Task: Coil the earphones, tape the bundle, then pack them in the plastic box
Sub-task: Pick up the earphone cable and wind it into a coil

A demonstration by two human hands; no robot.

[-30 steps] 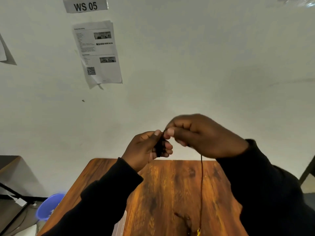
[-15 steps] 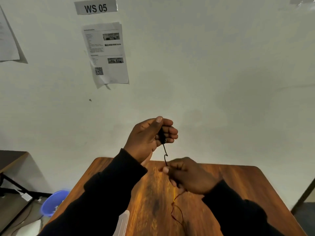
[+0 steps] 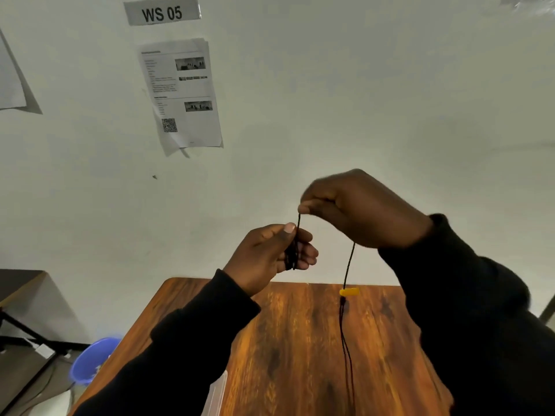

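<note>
My left hand [image 3: 271, 253] is raised above the wooden table [image 3: 288, 349] and pinches a small black coil of earphone cable [image 3: 292, 250] between thumb and fingers. My right hand [image 3: 360, 208], higher and to the right, pinches the same cable just above the coil. From under that hand the loose cable [image 3: 345, 325] hangs down over the table, with a yellow piece [image 3: 349, 292] on it where the wire splits in two. A corner of the clear plastic box [image 3: 217, 394] shows at the bottom, beside my left sleeve.
A white wall with a "WS 05" sign [image 3: 162, 12] and a printed sheet [image 3: 180, 94] stands behind the table. A blue bucket [image 3: 93, 360] sits on the floor at the left, next to a dark desk edge [image 3: 18, 283].
My right hand rose from low over the table to above the coil, drawing the cable up over it. The yellow piece on the hanging wire has come into view. My left hand stayed put.
</note>
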